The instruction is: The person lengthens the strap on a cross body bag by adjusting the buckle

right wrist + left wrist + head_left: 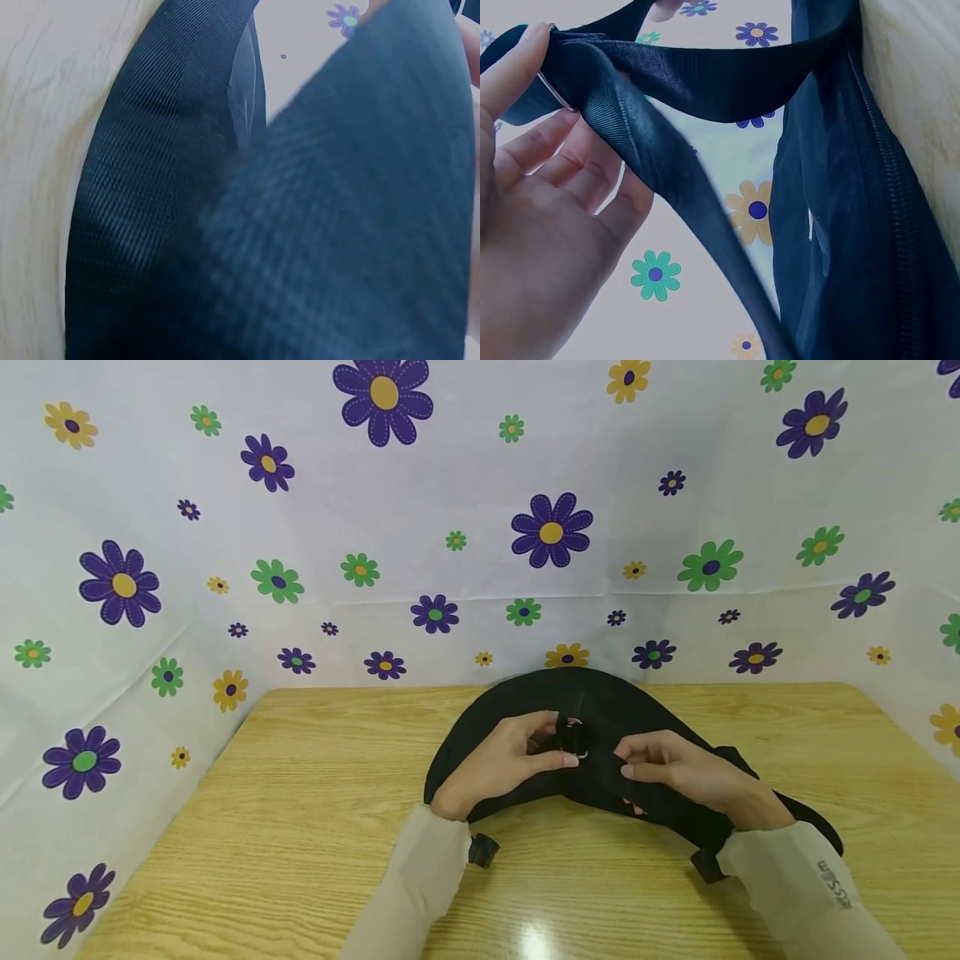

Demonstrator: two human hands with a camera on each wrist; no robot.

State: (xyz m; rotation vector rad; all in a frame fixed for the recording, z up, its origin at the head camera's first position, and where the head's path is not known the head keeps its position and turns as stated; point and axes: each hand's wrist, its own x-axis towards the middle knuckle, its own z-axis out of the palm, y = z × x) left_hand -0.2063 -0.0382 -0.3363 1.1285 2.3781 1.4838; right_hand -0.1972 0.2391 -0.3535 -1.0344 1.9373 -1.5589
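A black fabric bag [495, 702] with a curved outline lies on the table. My left hand [504, 758] pinches a metal strap slider [557, 91] between thumb and fingers, with the black webbing strap [727, 86] threaded at it. To its right, my right hand [686, 770] pinches another stretch of the strap between thumb and forefinger, above the bag. In the right wrist view that strap [360, 195] fills much of the picture, and it hides most of the fingers. A zip [896, 195] runs along the bag's edge in the left wrist view.
The light wood table [300, 793] reaches back to a white flowered cloth [450, 485] hung behind and at the sides. Small black pieces, one a black block [483, 850], sit at both wrists beside the cuffs.
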